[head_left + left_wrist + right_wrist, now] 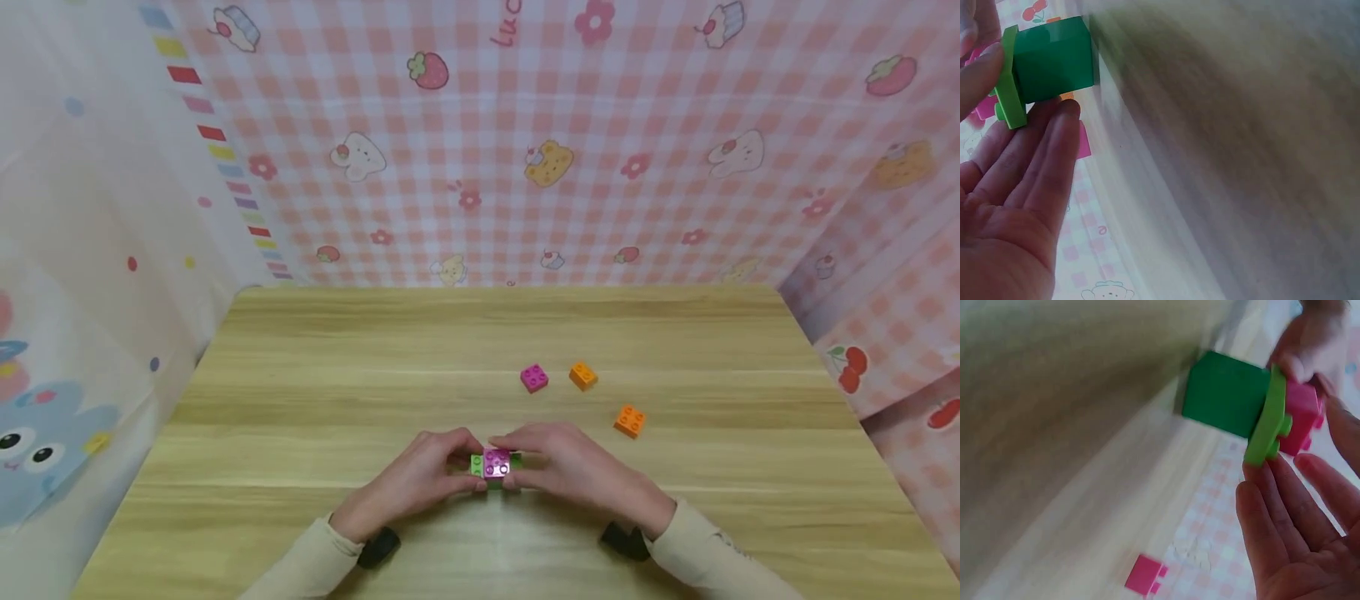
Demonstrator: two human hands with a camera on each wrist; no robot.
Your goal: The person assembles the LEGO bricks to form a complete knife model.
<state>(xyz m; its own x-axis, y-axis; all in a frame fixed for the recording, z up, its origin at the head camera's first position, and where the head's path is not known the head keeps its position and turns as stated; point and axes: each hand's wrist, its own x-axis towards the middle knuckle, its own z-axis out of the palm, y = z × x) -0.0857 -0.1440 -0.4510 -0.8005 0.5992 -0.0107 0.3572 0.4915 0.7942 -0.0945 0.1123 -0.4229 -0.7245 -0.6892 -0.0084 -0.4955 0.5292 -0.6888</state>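
A small stack of toy building bricks stands at the table's front middle. At its bottom is a dark green block (1057, 59), with a long light green plate (1266, 422) across it and a pink brick (497, 462) on top. My left hand (427, 475) pinches the stack from the left, its thumb on the light green plate. From the right side, my right hand (570, 467) holds the pink brick between thumb and forefinger. Its other fingers lie near the plate's end in the right wrist view.
Behind the hands on the wooden table (337, 375) lie a loose pink brick (534, 378), a small orange brick (583, 376) and a square orange brick (630, 422). Checked cloth (495, 225) hangs along the table's far edge.
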